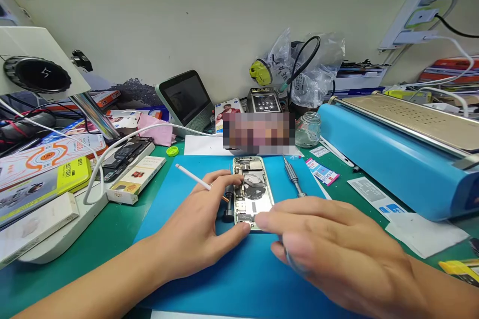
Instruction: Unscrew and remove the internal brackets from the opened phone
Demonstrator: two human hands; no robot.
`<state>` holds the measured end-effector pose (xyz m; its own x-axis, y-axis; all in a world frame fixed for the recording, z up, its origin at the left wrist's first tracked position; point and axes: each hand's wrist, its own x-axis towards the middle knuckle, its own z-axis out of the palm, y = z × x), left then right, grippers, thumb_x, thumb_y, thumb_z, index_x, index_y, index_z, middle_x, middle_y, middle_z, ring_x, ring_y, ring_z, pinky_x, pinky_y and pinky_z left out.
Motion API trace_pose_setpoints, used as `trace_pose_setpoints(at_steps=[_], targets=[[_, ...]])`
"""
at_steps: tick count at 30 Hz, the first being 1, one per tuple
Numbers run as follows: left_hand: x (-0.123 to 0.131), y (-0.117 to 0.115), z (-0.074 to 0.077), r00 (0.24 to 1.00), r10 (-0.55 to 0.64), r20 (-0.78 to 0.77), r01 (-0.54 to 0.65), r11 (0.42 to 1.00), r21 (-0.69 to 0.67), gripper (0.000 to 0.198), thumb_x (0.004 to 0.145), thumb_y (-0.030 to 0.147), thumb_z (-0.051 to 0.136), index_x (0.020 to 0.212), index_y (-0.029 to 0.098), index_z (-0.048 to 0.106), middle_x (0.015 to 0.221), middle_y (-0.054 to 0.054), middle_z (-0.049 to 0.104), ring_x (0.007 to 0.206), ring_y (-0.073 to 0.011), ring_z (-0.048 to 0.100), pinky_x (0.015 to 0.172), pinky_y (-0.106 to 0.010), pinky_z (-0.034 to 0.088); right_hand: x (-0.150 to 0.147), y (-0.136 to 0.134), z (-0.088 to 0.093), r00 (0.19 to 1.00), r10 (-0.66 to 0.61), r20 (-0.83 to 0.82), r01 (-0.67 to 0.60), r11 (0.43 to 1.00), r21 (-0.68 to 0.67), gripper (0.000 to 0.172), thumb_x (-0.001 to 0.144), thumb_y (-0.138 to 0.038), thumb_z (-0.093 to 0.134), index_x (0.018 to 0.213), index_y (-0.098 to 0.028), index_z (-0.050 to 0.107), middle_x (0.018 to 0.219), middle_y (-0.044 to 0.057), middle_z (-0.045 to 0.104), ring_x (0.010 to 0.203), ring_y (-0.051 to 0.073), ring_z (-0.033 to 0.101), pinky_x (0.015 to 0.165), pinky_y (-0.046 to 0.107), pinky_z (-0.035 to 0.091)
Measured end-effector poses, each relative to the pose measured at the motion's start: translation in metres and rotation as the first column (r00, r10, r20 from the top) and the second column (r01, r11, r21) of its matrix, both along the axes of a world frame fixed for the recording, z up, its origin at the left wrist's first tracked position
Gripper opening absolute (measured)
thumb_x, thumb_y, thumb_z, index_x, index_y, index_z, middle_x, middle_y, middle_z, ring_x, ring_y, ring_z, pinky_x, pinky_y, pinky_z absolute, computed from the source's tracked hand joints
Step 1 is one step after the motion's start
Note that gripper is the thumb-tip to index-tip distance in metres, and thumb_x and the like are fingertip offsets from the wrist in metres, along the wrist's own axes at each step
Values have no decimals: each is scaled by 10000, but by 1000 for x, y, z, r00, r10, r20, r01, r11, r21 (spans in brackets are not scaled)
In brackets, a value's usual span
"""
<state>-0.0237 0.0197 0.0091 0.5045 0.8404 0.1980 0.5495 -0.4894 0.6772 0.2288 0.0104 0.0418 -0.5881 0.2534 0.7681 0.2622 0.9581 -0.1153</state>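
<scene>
An opened phone lies on the blue mat, its inner boards and a round black coil showing. Around its left side and lower edge rest the fingertips and thumb of my left hand, which is closed. A slim white cigarette is tucked between that hand's fingers. My right hand is closed over the phone's lower right corner; a thin grey-blue piece shows under its fingers, mostly hidden. Beside the phone's left edge is a black-ended screwdriver, and a grey screwdriver lies to the right.
A blue machine stands at the right, near a glass jar. At left are a cigarette pack, another opened phone, boxes and a white cable. A screen device and a blurred-out patch are at the back.
</scene>
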Motion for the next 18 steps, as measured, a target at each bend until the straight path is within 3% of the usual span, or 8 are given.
trace_pose_setpoints(at_steps=[2, 5, 9, 12, 18], targets=[[0, 0, 1, 1000, -3, -18, 2, 1000, -12, 570, 950, 346, 684, 1450, 278, 420, 1522, -109, 489, 1420, -320, 464, 1083, -477, 492, -3, 3, 0, 1000, 16, -10, -16, 999, -41, 478, 952, -25, 658, 1394, -187, 576, 1114, 55, 820, 1013, 142, 796, 993, 212, 642], [2, 1, 5, 1000, 3, -19, -4, 999, -35, 565, 938, 324, 702, 1432, 272, 432, 1480, -99, 501, 1316, -307, 530, 1034, -466, 500, -8, 11, -10, 977, -94, -191, 45, 968, -248, 603, 959, -57, 682, 1492, -270, 495, 1144, 42, 784, 1034, 149, 787, 930, 244, 670], [3, 2, 7, 1000, 22, 5, -22, 997, -67, 557, 925, 334, 716, 1406, 275, 441, 1439, -80, 509, 1227, -290, 561, 988, -458, 505, -15, 19, -22, 928, -204, -313, 26, 871, -491, 504, 992, -107, 661, 1428, -315, 514, 1073, 7, 745, 1004, 123, 773, 846, 205, 671], [4, 2, 7, 1000, 17, 11, -16, 997, -73, 543, 915, 314, 718, 1387, 279, 451, 1429, -69, 512, 1234, -285, 559, 988, -451, 505, -19, 21, -25, 931, -179, -317, -23, 839, -544, 457, 1000, -116, 649, 1382, -323, 511, 1053, -4, 718, 972, 110, 760, 850, 214, 671], [4, 2, 7, 1000, 12, -15, -13, 997, -78, 580, 903, 313, 725, 1412, 258, 453, 1470, -98, 494, 1343, -306, 511, 1050, -461, 495, -21, 21, -30, 956, -99, -275, -76, 826, -559, 532, 994, -73, 630, 1418, -353, 470, 1114, 13, 708, 1039, 135, 757, 870, 246, 686]])
